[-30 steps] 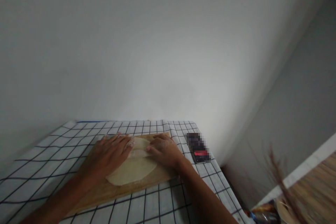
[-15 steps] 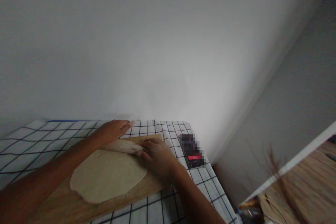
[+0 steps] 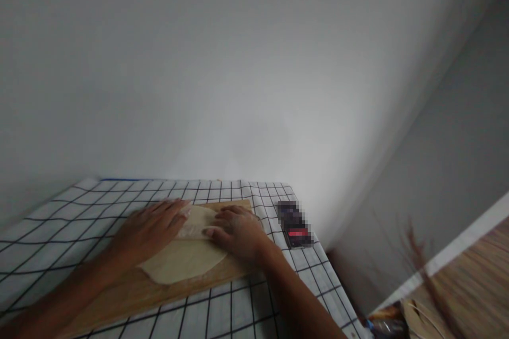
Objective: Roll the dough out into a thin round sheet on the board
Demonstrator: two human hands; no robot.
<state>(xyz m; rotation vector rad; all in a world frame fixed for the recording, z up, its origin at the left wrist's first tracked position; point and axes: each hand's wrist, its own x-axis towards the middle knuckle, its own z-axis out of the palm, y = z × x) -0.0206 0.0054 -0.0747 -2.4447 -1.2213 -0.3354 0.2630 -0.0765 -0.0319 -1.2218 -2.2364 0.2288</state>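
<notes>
A pale dough sheet (image 3: 183, 262) lies on a wooden board (image 3: 119, 302), which rests on the cloth-covered worktop (image 3: 222, 307). A floury rolling pin (image 3: 194, 230) lies across the sheet, with dough showing on both its near and far sides.

The left hand (image 3: 151, 228) is laid palm down over the pin's left part, fingers stretched out and fairly close together, white flour on the tips. The right hand (image 3: 238, 230) covers the pin's right end, fingers bent and the thumb reaching inward; whether it closes round the wood, I cannot tell.

As for progress, the flattening looks well along: the dough is already one broad, thin-looking sheet with a curved near edge (its left side is hidden by the left forearm, so the full outline is a guess). It appears whole, with no cut or fold in the part that shows. What may remain is evening it out, though its thickness cannot be judged from here. A pixelated phone (image 3: 294, 222) lies apart, to the right of the board.
</notes>
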